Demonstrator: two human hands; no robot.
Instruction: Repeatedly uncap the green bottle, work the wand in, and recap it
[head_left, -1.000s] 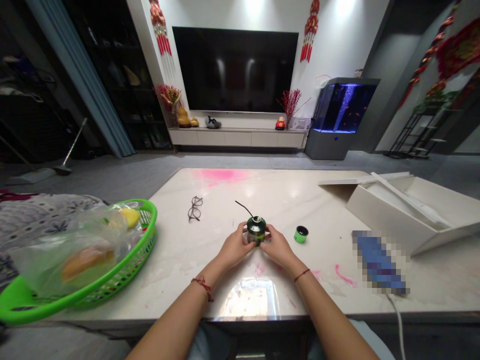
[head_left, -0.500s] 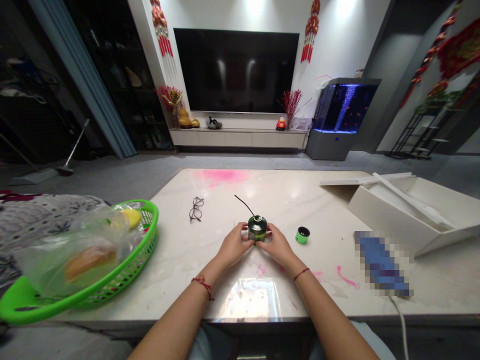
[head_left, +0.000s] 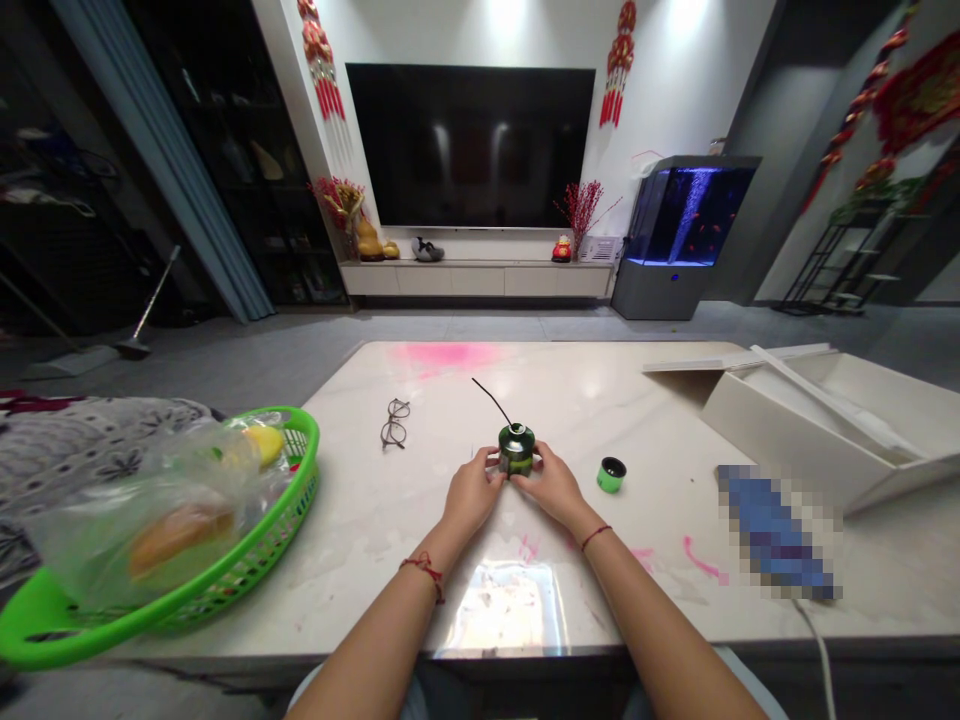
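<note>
A small dark green glass bottle (head_left: 517,447) stands upright on the pale table, its mouth ringed in a lighter colour. Out of that mouth a thin black stick (head_left: 491,401) leans up to the far left. My left hand (head_left: 474,490) closes round the bottle's left side, thumb at the front. From the right, my right hand (head_left: 553,486) grips the same bottle, and both thumbs nearly meet below it. A green cap with a black inside (head_left: 610,476) sits apart, just right of my right hand. What fills the bottle cannot be made out.
Eyeglasses (head_left: 394,424) lie left of the bottle. A green plastic basket (head_left: 292,515) with bagged food takes the table's left side. At the right are an open white box (head_left: 795,440) and a blurred-out blue object (head_left: 776,530) with a white cable (head_left: 817,640).
The whole view has shifted slightly. Both hands keep hold of the bottle in about the same place, and the black stick still leans left.
</note>
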